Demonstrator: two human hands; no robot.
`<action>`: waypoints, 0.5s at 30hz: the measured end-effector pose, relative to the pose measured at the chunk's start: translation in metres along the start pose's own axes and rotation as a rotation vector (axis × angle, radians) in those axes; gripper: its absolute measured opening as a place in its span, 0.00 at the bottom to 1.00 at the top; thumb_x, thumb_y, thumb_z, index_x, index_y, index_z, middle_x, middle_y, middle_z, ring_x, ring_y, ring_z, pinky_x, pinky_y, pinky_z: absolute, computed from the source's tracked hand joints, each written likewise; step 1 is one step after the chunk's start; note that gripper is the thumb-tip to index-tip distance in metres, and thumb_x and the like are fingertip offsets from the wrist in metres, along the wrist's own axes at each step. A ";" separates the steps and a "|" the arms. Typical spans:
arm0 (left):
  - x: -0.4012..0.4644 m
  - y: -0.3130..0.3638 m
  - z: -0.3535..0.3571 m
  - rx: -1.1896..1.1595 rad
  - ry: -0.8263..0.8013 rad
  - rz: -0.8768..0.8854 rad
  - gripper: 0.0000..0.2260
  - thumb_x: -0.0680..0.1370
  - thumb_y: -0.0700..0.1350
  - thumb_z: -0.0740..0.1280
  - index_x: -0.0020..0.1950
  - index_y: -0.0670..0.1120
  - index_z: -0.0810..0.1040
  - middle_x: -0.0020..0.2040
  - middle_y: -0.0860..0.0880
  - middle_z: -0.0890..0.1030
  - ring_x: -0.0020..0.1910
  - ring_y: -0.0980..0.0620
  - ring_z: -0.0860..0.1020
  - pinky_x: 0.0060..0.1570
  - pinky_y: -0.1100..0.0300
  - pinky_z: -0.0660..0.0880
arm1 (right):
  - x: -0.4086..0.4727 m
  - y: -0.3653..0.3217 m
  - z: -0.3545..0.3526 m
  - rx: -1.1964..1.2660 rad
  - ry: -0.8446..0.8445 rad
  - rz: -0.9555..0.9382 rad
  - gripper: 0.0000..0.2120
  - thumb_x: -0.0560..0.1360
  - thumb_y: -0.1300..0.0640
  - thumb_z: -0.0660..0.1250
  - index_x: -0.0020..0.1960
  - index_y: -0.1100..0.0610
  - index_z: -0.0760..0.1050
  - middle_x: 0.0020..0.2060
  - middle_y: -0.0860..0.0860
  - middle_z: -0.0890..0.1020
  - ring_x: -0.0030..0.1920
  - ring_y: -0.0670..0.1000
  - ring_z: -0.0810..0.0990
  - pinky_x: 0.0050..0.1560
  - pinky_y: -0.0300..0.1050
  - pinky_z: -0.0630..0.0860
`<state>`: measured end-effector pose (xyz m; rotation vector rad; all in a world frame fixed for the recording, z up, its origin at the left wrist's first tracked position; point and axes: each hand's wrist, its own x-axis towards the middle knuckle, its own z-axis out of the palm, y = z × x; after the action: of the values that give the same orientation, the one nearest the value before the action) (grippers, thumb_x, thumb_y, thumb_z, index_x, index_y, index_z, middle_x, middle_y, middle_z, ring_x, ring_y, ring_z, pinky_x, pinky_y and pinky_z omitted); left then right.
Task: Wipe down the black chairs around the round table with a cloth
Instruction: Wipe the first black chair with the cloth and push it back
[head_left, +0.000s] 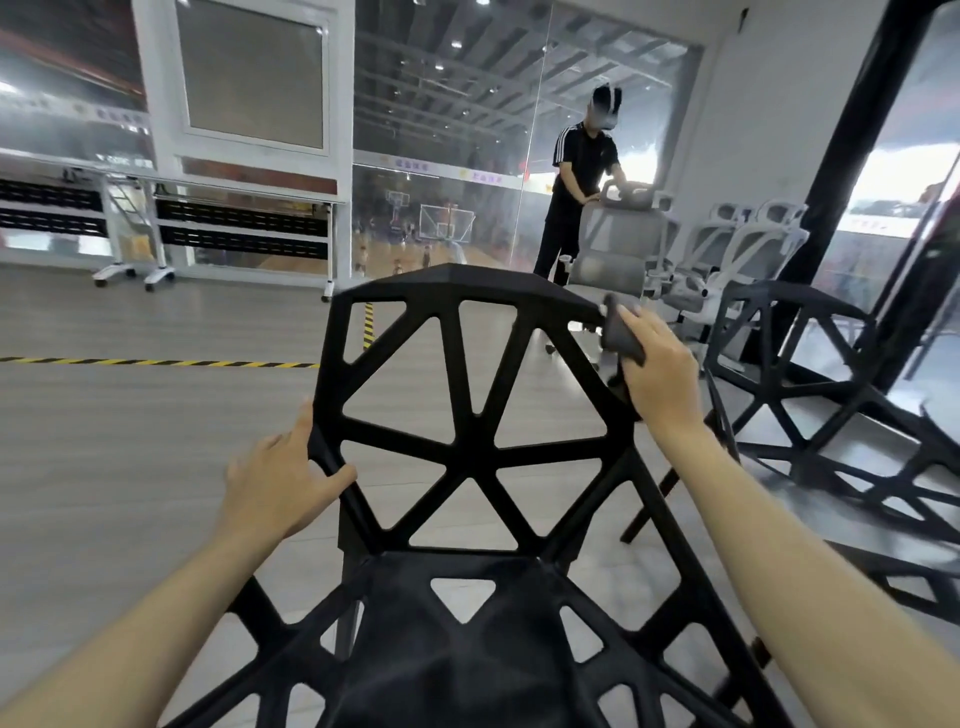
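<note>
My left hand (283, 480) grips the black chair (470, 447) by its backrest's left edge, steadying it, while my right hand (657, 371) presses the dark cloth (618, 335) against its upper right corner. Beyond it, a second black chair (810, 374).

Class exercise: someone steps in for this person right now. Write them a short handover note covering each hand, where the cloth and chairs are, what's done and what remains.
Left hand grips the left edge of the near black chair backrest, steadying it. Right hand holds the dark cloth against the backrest's upper right edge. A second black chair stands to the right. How much is already wiped cannot be told. Left: finish this backrest and seat, then the other chair.
</note>
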<state>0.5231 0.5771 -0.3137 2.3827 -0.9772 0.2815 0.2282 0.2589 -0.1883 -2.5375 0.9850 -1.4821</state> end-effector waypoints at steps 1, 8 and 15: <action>0.000 -0.001 0.000 -0.011 -0.002 0.001 0.46 0.71 0.72 0.59 0.84 0.59 0.45 0.48 0.53 0.78 0.59 0.41 0.79 0.54 0.43 0.76 | -0.022 0.012 -0.005 0.052 -0.022 0.061 0.33 0.76 0.70 0.64 0.78 0.51 0.69 0.73 0.51 0.75 0.75 0.52 0.71 0.76 0.51 0.68; -0.004 -0.008 -0.001 -0.013 0.026 0.016 0.45 0.74 0.69 0.63 0.84 0.59 0.43 0.46 0.52 0.79 0.55 0.41 0.80 0.51 0.43 0.77 | -0.126 0.035 -0.021 0.242 -0.176 0.493 0.09 0.81 0.64 0.62 0.54 0.53 0.78 0.36 0.53 0.81 0.37 0.53 0.84 0.31 0.41 0.76; -0.008 -0.004 -0.003 -0.048 0.048 0.015 0.44 0.76 0.67 0.66 0.84 0.59 0.46 0.47 0.54 0.80 0.54 0.42 0.80 0.51 0.44 0.77 | -0.021 0.001 -0.023 0.299 0.143 0.219 0.18 0.82 0.60 0.62 0.70 0.50 0.75 0.55 0.49 0.83 0.56 0.51 0.81 0.58 0.46 0.76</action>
<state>0.5196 0.5857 -0.3161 2.3160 -0.9692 0.3162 0.2025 0.2758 -0.1917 -2.0742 0.9395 -1.6230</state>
